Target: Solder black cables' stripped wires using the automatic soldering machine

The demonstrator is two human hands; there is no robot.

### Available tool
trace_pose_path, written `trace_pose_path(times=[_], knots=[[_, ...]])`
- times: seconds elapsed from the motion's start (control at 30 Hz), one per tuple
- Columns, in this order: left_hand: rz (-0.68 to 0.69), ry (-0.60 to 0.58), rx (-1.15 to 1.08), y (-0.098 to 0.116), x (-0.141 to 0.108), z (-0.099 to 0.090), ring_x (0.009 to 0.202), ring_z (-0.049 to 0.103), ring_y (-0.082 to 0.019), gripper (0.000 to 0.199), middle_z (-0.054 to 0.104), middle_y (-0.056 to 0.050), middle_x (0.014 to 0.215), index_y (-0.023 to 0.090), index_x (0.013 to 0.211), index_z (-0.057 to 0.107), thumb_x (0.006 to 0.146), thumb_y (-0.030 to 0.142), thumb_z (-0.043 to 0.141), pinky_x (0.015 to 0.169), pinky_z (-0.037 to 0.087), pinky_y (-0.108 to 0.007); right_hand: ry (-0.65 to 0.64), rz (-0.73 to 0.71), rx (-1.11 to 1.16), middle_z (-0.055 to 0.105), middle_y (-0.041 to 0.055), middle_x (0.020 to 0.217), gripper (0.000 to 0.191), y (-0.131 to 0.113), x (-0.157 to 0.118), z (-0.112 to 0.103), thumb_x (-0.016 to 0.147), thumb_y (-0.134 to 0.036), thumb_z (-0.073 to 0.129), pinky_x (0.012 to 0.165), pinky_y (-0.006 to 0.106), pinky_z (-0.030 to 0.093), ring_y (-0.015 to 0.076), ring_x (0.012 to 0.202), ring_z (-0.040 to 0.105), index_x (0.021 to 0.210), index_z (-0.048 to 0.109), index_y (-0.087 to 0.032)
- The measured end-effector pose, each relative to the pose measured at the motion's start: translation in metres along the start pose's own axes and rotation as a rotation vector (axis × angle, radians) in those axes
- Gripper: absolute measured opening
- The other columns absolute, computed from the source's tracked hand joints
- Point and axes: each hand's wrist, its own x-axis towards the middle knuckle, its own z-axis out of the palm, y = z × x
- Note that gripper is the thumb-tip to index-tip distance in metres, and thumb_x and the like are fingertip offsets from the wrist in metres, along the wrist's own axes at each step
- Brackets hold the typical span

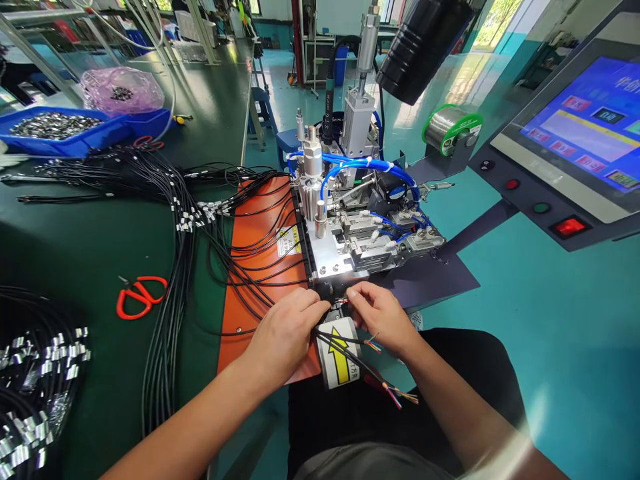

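Observation:
My left hand (287, 330) is closed at the front edge of the soldering machine (345, 247), with black cables (345, 353) running under its fingers. Those cables stick out to the right and end in stripped, coloured wires (393, 393). Thumb and forefinger of my right hand (383, 317) pinch at a small shiny metal connector (341, 301) that lies between my two hands, at the machine's front. Fingers partly hide the connector, so its exact shape does not show. Below it is a white label with a yellow arrow (340, 363).
An orange plate (265, 213) carries several black cables from a large bundle (173, 267). Red-handled scissors (143, 297) lie on the green table. Blue trays (60, 127) hold small metal parts. On the right are a solder spool (450, 130) and a control screen (585, 127).

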Motion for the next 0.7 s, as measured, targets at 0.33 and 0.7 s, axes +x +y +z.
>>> trace_pose_path(times=[0.33,0.7], knots=[[-0.094,-0.100,0.128,0.009,-0.002,-0.006,0.082,0.051,-0.022,0.020,0.060,-0.007,0.087,0.014,0.096,0.065,0.089,0.007,0.048,0.077,0.044,-0.037,0.093,-0.070,-0.080,0.049,-0.0050,0.063,0.028,-0.006,-0.004,0.009,0.092,-0.042,0.047,0.057,0.025,0.035,0.0135,0.060,0.046,0.075,0.051,-0.021],[-0.224,-0.214,0.328,0.027,-0.004,-0.021,0.087,0.047,-0.026,0.030,0.056,-0.009,0.092,0.017,0.102,0.066,0.081,0.003,0.049,0.072,0.038,-0.039,0.114,0.028,0.033,0.050,-0.0042,0.064,0.030,0.004,-0.002,0.016,0.093,-0.043,0.048,0.055,0.025,0.035,0.0132,0.060,0.046,0.074,0.052,-0.020]])
